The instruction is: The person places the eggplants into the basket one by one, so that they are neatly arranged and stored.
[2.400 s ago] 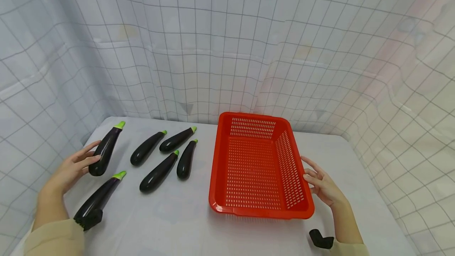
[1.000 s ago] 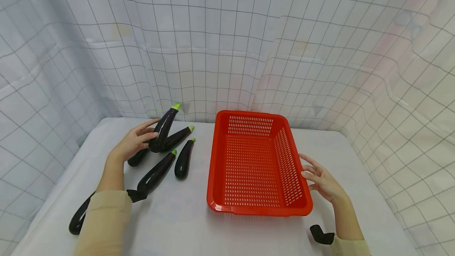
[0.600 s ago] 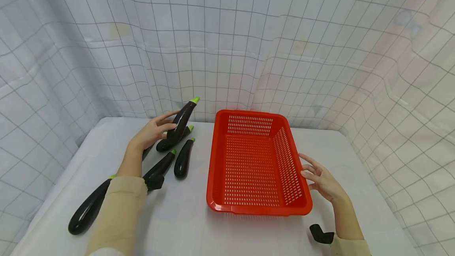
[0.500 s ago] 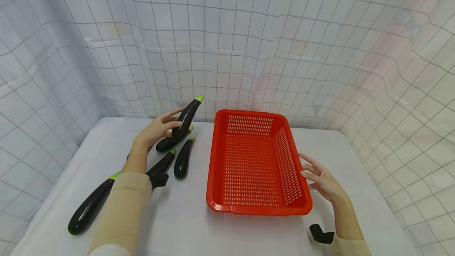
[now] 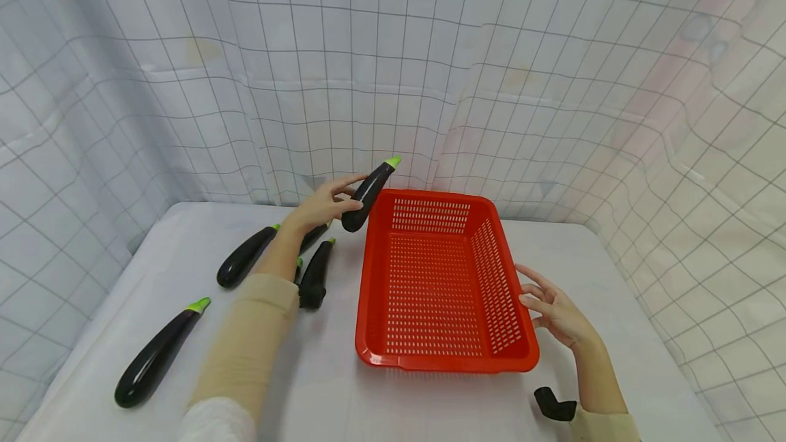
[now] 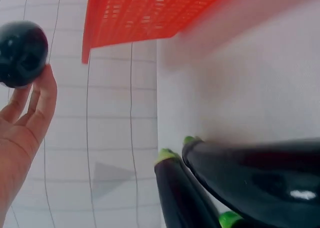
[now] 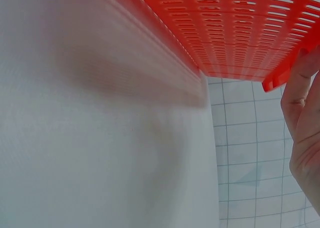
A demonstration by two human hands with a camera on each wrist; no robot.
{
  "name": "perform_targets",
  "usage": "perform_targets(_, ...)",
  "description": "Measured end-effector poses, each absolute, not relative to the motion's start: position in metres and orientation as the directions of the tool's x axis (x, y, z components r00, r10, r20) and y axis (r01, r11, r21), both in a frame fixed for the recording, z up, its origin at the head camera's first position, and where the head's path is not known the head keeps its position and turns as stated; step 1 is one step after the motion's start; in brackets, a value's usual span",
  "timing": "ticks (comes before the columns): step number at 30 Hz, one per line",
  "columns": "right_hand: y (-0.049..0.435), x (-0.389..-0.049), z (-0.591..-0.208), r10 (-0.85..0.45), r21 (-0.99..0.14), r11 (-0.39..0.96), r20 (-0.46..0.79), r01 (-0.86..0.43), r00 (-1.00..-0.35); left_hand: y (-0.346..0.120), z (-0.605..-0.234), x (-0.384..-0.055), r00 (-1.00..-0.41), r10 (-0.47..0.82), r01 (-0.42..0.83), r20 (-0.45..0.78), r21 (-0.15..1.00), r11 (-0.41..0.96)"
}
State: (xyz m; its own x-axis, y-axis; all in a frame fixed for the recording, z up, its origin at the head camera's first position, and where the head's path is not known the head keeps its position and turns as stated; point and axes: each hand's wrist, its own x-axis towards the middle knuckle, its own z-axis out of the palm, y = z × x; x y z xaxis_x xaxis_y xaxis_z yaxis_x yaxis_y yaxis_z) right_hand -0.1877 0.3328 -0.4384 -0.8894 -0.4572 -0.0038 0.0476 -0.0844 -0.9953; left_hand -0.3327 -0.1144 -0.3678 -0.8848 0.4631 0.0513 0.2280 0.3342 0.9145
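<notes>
The person's left hand (image 5: 323, 207) is pinching a raised eggplant (image 5: 369, 198) by the far left corner of the red basket (image 5: 448, 363), whose right rim the right hand (image 5: 561, 317) is holding.

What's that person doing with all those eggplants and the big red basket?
A person's left hand is holding one dark eggplant up in the air, by the far left corner of the red basket. Their right hand is touching the basket's right rim. More eggplants lie on the white tabletop, left of the basket. One is off by itself near the front, and the left arm hides parts of some others.
</notes>
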Motion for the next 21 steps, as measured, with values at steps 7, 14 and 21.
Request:
perform_targets(7, 0.333, -0.188, -0.439, -0.455, -0.995, -0.090, -0.006, 0.053, -0.890, -0.077, -0.364, -0.339, -0.846, 0.523, 0.380, 0.105, 0.806, 0.454)
perform_targets(14, 0.332, -0.188, -0.438, -0.454, -0.995, -0.084, -0.007, 0.051, -0.891, -0.044, -0.367, -0.338, -0.813, 0.566, 0.547, 0.134, 0.509, 0.665)
perform_targets(21, 0.333, -0.187, -0.439, -0.455, -0.995, -0.082, -0.009, 0.052, -0.890, -0.025, -0.375, -0.336, -0.757, 0.639, 0.654, 0.137, 0.166, 0.738)
